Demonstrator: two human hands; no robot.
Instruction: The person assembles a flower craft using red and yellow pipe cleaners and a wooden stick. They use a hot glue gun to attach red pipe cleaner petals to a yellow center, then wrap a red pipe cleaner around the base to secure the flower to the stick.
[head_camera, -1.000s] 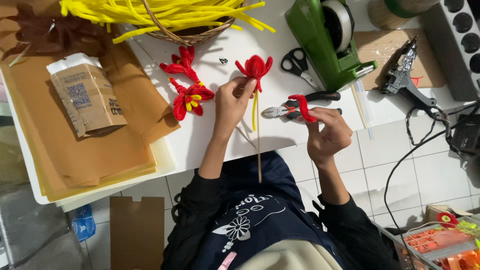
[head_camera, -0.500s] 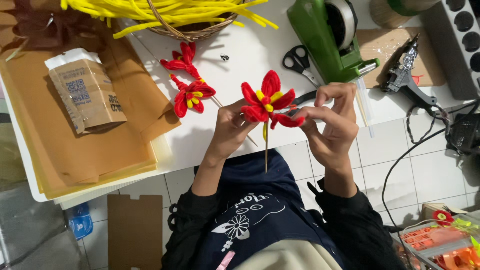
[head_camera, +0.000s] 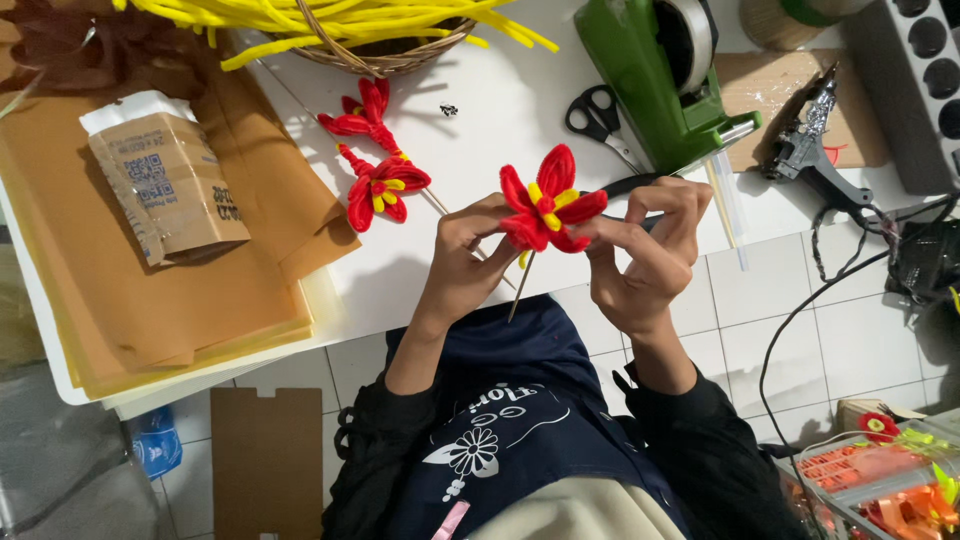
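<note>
Head view shows the left hand (head_camera: 470, 255) pinching the red pipe-cleaner flower (head_camera: 545, 210) by its stem, steadying it upright, while the right hand (head_camera: 645, 250) grasps a petal to shape it above the table (head_camera: 500, 110).

Bright red petals with a yellow centre on the pipe-cleaner flower (head_camera: 545, 207), its stick (head_camera: 520, 288) pale brown. Two more red flowers (head_camera: 375, 160) with yellow centres, lying on the white desk (head_camera: 500, 110). Yellow pipe cleaners (head_camera: 330, 20) spill over a tan woven basket (head_camera: 385, 58). Green tape dispenser (head_camera: 650, 85), black-handled scissors (head_camera: 598, 115), brown paper sheets (head_camera: 150, 290), a silvery grey glue gun (head_camera: 810, 140). Navy apron (head_camera: 500, 430) with a white flower print over black sleeves (head_camera: 700, 450).
</note>
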